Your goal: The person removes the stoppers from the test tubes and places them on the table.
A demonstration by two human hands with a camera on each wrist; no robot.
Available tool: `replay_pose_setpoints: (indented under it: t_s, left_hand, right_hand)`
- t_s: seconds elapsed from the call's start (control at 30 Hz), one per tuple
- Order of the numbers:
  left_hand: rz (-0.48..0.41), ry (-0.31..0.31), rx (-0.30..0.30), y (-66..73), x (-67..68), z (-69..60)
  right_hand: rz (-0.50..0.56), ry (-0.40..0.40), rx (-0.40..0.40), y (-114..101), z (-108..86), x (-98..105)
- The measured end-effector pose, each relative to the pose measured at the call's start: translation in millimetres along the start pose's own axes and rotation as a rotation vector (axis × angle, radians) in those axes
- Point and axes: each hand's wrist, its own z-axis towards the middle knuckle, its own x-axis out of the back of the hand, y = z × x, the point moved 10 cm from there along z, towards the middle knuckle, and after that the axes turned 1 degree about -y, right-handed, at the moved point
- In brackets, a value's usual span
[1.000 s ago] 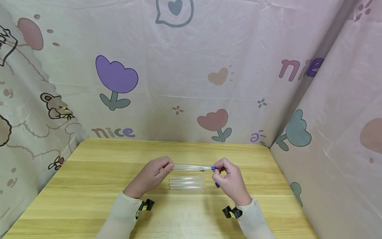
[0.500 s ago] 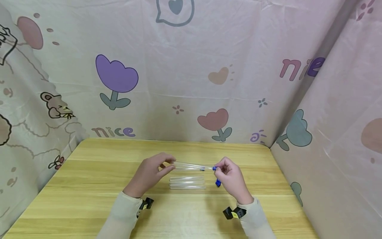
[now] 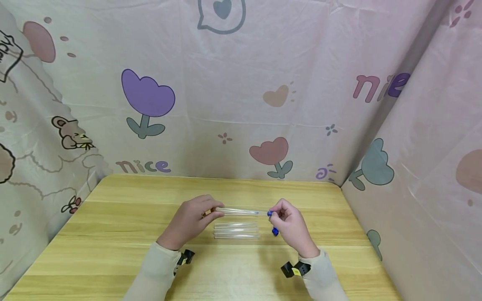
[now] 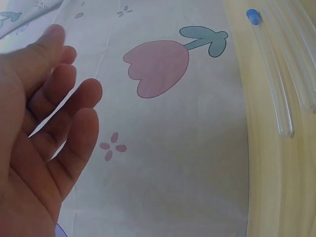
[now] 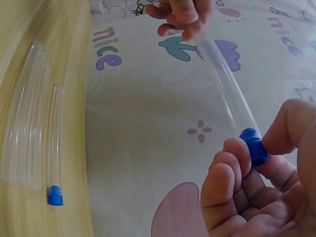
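Observation:
My right hand [image 3: 291, 228] pinches a blue stopper [image 5: 255, 148] between thumb and fingers. The stopper sits at the near end of a clear test tube [image 5: 229, 94], which is held off the table. At the tube's far end, my left hand [image 3: 192, 219] holds it with thumb and fingertips; in the right wrist view those fingers are blurred. In the left wrist view, the left hand's lower fingers [image 4: 81, 133] are loosely bent, and the held tube does not show. A capped test tube [image 5: 55, 138] lies on the table, partly behind the held one in the head view.
Several uncapped clear test tubes [image 3: 236, 230] lie side by side on the wooden table [image 3: 124, 234], in front of the held tube. Blue stoppers [image 3: 275, 231] lie beside the right hand. Patterned cloth [image 3: 211, 104] hangs behind and at both sides.
My left fingers loosened at the tube's far end, then closed on it again. That end of the tube has dropped slightly. The right hand keeps its pinch on the stopper, nearly still.

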Motion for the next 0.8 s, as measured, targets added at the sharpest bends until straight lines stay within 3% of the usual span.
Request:
replay_pose_setpoints:
  t_s: [0.2,0.47,0.8]
  left_hand:
    - [-0.067,-0.064,0.045,-5.9,-6.8,-2.5]
    - [-0.173,-0.214,0.197,-18.7,-22.6,-8.5]
    - [-0.335,-0.274,0.238,-24.8,-30.3,-13.0]
  right_hand:
    - [-0.022,0.005,0.026,-5,-0.9,0]
    - [-0.087,-0.006,0.108,-12,-2.6,-2]
    - [-0.168,-0.001,0.201,-19,-5.0,0]
